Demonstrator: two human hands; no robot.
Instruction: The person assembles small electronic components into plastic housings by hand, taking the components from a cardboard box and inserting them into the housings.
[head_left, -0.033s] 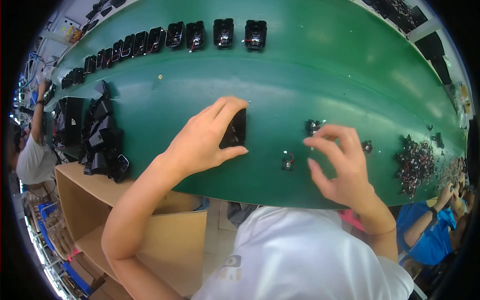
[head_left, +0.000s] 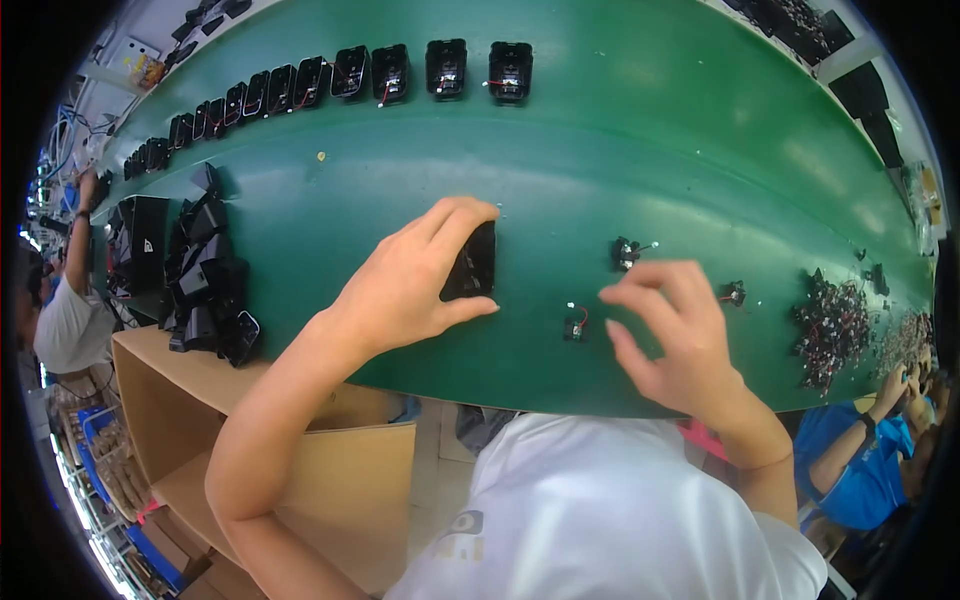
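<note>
My left hand (head_left: 405, 275) is wrapped round a black plastic case (head_left: 481, 262) on the green table, fingers over the far end and thumb at the near end. Part of the case is hidden under the palm. My right hand (head_left: 672, 325) hovers to the right, thumb and index finger curved and apart, with nothing visible between them. Just beyond its fingers lies a small black component with a white-tipped lead (head_left: 626, 254). A similar part with a red wire (head_left: 575, 325) is left of the right thumb. Another small part (head_left: 735, 293) rests to the right of that hand.
A row of open black cases (head_left: 390, 72) with small wired parts curves along the far side. Black casings (head_left: 205, 265) are heaped at left, above an open cardboard box (head_left: 345, 480). A pile of wired parts (head_left: 832, 325) lies at right. Other people sit at both sides.
My right hand has shifted slightly left and nearer to me, with its fingers still apart. The left hand and the case show almost no movement.
</note>
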